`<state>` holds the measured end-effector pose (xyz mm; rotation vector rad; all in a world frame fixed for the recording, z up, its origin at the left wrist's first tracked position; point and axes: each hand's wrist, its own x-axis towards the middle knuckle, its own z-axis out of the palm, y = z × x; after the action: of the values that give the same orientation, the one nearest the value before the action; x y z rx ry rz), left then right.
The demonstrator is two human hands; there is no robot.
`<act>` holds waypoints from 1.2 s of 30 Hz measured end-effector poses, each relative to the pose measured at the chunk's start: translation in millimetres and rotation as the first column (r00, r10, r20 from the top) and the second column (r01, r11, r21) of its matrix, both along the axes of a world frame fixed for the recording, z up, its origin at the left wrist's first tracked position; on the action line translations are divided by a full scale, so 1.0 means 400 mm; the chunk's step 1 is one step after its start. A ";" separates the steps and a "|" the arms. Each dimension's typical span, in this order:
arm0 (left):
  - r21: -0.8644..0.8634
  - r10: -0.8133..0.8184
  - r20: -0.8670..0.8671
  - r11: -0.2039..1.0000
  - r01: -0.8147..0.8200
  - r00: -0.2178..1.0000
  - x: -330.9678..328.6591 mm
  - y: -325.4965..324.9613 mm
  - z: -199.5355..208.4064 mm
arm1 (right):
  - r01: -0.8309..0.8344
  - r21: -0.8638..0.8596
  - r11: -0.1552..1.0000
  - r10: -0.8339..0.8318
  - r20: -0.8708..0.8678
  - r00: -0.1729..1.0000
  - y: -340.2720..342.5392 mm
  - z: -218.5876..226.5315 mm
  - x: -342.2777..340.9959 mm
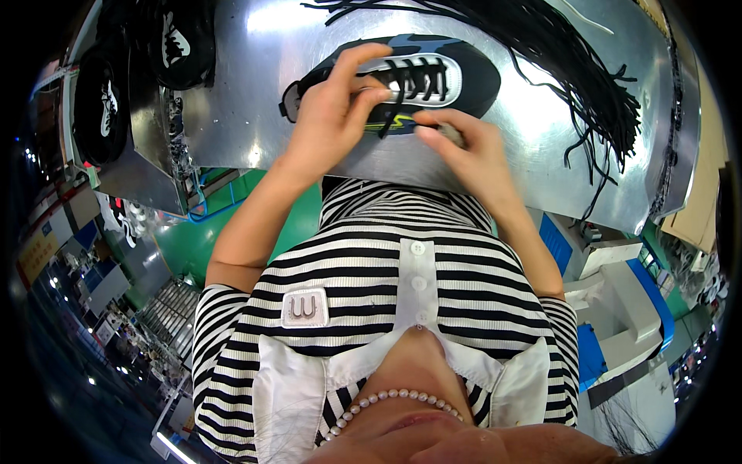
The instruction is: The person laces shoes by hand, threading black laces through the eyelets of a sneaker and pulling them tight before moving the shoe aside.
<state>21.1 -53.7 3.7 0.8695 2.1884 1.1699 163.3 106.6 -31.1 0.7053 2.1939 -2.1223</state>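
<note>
A black sneaker (pixel 475 77) lies on its sole on the metal table, toe to the right. It has a pale lacing panel, blue patches and a yellow-green mark on its near side. A black shoelace (pixel 427 80) crosses the panel, and a loose length hangs over the near side. My left hand (pixel 328 116) is over the heel end, thumb and a bent finger closed at the loose lace, index finger raised. By the shoe's near side, my right hand (pixel 471 147) pinches thumb and index finger together; what lies between them is too small to make out.
A thick bundle of black laces (pixel 541 46) spreads across the metal table (pixel 533 155) at the far right. Black shoes (pixel 182 46) stand at the far left beyond the table's edge. A grey and blue machine (pixel 618 309) is at the right, below table height.
</note>
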 end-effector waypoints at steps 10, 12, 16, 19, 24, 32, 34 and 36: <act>0.053 -0.032 -0.326 0.997 0.052 0.945 -0.004 0.029 -0.023 | 0.168 -0.055 0.984 -0.168 0.001 0.986 -0.033 0.013 -0.053; 0.040 -0.027 -0.268 0.998 0.040 0.963 0.001 0.027 -0.021 | 0.154 0.040 0.987 -0.154 0.006 0.988 -0.033 0.013 -0.059; 0.070 -0.029 -0.217 0.997 0.045 0.976 0.024 0.031 -0.036 | 0.192 -0.101 0.976 -0.192 0.013 0.981 -0.046 -0.008 -0.063; -0.036 -0.069 -0.217 0.997 0.063 0.974 0.013 0.018 -0.017 | 0.184 -0.231 0.956 -0.191 -0.011 0.981 -0.053 0.007 -0.054; -0.078 -0.124 -0.239 0.991 0.108 0.963 -0.005 -0.008 0.014 | 0.247 -0.283 0.927 -0.290 -0.124 0.949 -0.015 0.029 -0.086; -0.102 -0.087 -0.232 0.993 0.065 0.969 0.020 -0.023 0.023 | 0.194 -0.315 0.929 -0.261 -0.187 0.947 -0.012 0.020 -0.121; -0.121 -0.073 -0.227 0.992 0.046 0.971 0.020 -0.024 0.015 | 0.186 -0.246 0.951 -0.238 -0.201 0.950 -0.013 0.017 -0.119; -0.088 -0.058 -0.266 0.995 0.035 0.962 0.020 -0.024 0.005 | 0.194 -0.123 0.973 -0.217 -0.224 0.950 -0.019 0.029 -0.104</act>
<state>29.1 -63.1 5.6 1.0923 2.3973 0.9784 121.7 98.8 -19.4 0.7398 2.1881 -2.5205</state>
